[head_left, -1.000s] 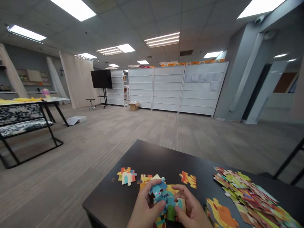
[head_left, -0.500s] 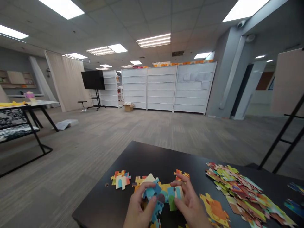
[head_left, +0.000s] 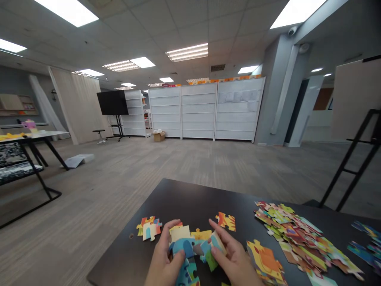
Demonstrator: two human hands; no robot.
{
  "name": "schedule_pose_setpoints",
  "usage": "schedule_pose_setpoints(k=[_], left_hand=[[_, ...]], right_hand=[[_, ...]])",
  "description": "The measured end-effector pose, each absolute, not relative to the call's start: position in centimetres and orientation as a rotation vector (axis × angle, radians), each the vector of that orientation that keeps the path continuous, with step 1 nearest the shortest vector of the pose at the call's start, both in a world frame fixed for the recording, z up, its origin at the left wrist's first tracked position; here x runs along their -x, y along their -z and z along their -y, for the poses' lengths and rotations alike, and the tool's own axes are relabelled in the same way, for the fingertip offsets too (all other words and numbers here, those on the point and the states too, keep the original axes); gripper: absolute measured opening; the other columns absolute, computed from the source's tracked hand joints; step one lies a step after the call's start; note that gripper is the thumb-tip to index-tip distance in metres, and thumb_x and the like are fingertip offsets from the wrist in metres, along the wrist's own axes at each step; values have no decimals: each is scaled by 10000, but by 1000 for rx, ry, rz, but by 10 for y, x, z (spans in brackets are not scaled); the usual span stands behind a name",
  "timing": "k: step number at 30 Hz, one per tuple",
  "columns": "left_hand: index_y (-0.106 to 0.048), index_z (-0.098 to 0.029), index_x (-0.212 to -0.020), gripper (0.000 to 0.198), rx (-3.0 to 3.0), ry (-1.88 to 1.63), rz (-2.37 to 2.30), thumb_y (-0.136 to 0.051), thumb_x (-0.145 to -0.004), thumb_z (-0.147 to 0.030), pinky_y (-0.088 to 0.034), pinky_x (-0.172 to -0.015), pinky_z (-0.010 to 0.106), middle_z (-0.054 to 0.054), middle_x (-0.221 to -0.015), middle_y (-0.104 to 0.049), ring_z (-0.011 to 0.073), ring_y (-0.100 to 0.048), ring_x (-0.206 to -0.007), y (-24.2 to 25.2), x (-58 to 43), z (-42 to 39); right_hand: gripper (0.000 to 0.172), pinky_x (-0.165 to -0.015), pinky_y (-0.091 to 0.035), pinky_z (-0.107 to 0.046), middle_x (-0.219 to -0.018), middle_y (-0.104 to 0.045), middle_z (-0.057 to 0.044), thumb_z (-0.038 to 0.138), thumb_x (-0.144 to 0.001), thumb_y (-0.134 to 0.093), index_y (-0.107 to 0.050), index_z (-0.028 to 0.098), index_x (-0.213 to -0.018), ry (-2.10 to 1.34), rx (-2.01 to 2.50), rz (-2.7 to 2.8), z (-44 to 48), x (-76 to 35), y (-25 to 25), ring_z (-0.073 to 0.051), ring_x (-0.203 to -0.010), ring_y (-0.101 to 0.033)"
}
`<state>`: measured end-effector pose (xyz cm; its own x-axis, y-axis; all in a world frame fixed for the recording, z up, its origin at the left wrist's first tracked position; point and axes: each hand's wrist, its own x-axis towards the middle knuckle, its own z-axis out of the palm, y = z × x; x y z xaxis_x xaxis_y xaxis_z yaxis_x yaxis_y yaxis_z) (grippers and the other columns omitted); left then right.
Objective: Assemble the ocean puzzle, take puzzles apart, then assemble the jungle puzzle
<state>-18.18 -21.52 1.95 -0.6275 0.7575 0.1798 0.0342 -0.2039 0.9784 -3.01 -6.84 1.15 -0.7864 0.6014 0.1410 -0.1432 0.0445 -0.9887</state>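
My left hand point(head_left: 164, 258) grips a blue jigsaw piece point(head_left: 182, 246) above the dark table point(head_left: 190, 198). My right hand point(head_left: 233, 260) pinches a tilted cream, blue and green piece point(head_left: 214, 245) close beside it. A cream piece point(head_left: 180, 233) and a yellow piece point(head_left: 201, 234) lie just above my hands. More blue pieces point(head_left: 186, 273) sit below my left hand. A multicoloured pair point(head_left: 150, 230) lies to the left, and an orange-and-yellow piece point(head_left: 225, 221) lies ahead of my right hand. To the right are a large orange-and-yellow piece point(head_left: 264, 258) and a loose heap of pieces point(head_left: 293, 238).
Blue pieces point(head_left: 364, 242) lie at the table's right end. A black easel stand point(head_left: 357, 155) rises beyond that end. Across the carpet stand white shelving panels point(head_left: 205, 113), a wall screen on a stand point(head_left: 112, 102), and a table point(head_left: 32, 135) at left.
The view has swung, moving the room left in frame and bringing the blue pieces at right into view. My hands have spread slightly, and my right hand now tilts its piece.
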Motion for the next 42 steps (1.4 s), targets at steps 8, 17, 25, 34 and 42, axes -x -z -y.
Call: schedule_pose_setpoints(k=[8,17,25,34,42], left_hand=[[-579,-183,-1210,530,-1042,-1655,-1626,-630,-683,-205,-470,-668,239,-21,-771,-624,168,-596,-704,-16,182,216],[-563,-193,-1150,512,-1046,-1603,-1505,-593,-639,-170,-447,-635,220,-19,-817,-608,141,-552,-685,-9,179,212],[-573,-208,-1109,472,-1014,-1600,-1501,-591,-640,-156,-423,-608,219,-33,-783,-572,132,-528,-647,-13,176,212],[-594,-170,-1070,364,-1180,-1572,-1606,-709,-786,-367,-357,-580,212,-14,-758,-562,117,-446,-630,-10,175,209],[-604,-174,-1066,417,-1135,-1630,-1571,-740,-781,-446,-359,-564,204,-18,-753,-550,116,-450,-626,-4,175,207]], right_hand=[[443,-928,-547,-410,-1140,-743,-127,556,-809,-742,-728,219,-1095,-1660,502,1904,69,26,-8,-315,-1057,-688],[447,-782,-541,-346,-1031,-697,-76,476,-872,-666,-589,224,-1233,-1755,351,1946,75,25,-10,-243,-892,-669],[409,-718,-494,-311,-938,-646,-26,421,-854,-686,-571,253,-1209,-1825,345,1897,77,25,-14,-204,-801,-615],[415,-686,-466,-292,-892,-603,-3,438,-836,-697,-575,250,-1185,-1823,360,1877,79,27,-14,-182,-761,-575],[416,-700,-462,-299,-883,-598,0,430,-847,-692,-565,250,-1201,-1827,338,1911,78,24,-14,-180,-761,-576]])
